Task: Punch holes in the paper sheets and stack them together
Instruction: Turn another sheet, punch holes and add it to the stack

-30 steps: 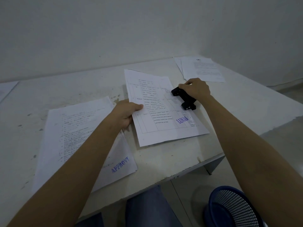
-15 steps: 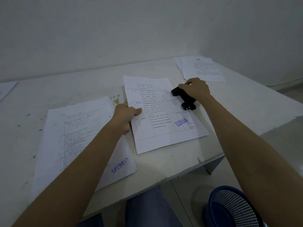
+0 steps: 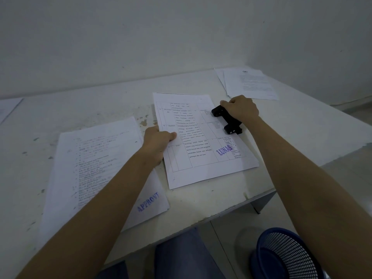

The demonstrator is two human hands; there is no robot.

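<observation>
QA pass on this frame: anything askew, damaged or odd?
Tabletop is chipped and stained near the LUNAS sheet; its right edge looks ragged. That sheet lies skewed to the table edge. Otherwise nothing stands out.

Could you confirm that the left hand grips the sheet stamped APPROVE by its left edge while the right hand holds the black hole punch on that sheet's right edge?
Not quite: the head view shows the left hand gripping the sheet stamped LUNAS, not APPROVE. The right hand does hold the black hole punch on that sheet's right edge.
</observation>
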